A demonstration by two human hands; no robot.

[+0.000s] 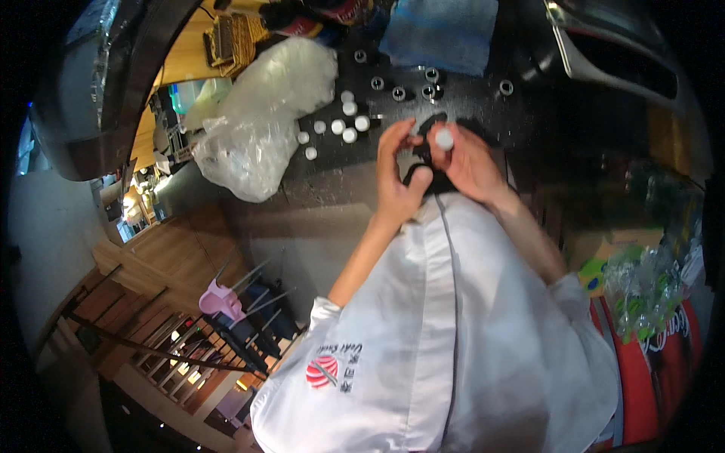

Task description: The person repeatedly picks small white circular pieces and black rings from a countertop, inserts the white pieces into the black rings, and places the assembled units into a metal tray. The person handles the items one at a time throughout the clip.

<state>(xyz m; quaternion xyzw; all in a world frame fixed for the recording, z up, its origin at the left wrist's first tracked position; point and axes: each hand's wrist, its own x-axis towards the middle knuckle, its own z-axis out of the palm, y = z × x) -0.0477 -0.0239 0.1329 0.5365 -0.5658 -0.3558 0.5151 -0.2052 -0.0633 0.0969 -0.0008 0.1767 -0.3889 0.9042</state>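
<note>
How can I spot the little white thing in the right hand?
Find the dark table beyond the white jacket. Near its edge is the right hand. The little white thing is the round one held there; the similar white pieces lie on the table, farther left.

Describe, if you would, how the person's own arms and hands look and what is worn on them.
The left hand and right hand are ungloved, and the forearms are bare up to white sleeves. The white jacket has a dark line down its front and a round red-and-white emblem beside dark lettering.
</note>
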